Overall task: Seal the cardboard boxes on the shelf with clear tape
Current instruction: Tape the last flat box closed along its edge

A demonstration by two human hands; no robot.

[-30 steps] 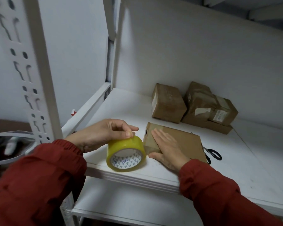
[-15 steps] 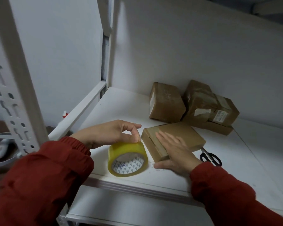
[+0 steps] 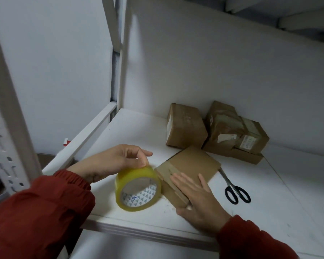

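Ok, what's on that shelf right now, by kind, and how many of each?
Cardboard boxes: 5 (flat box under the right hand, back box, and a stack that looks like 3)
Tape roll: 1
Scissors: 1
Total: 7

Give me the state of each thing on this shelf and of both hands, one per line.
Yellowish roll of clear tape: standing on edge, pinched at its top.
Left hand: fingers curled, pinching the roll.
Flat brown cardboard box: lying flat, closed, pressed down.
Right hand: fingers straight, flat on that box.
Black-handled scissors: blades together, lying untouched.
Brown cardboard boxes at the back: closed, untouched.
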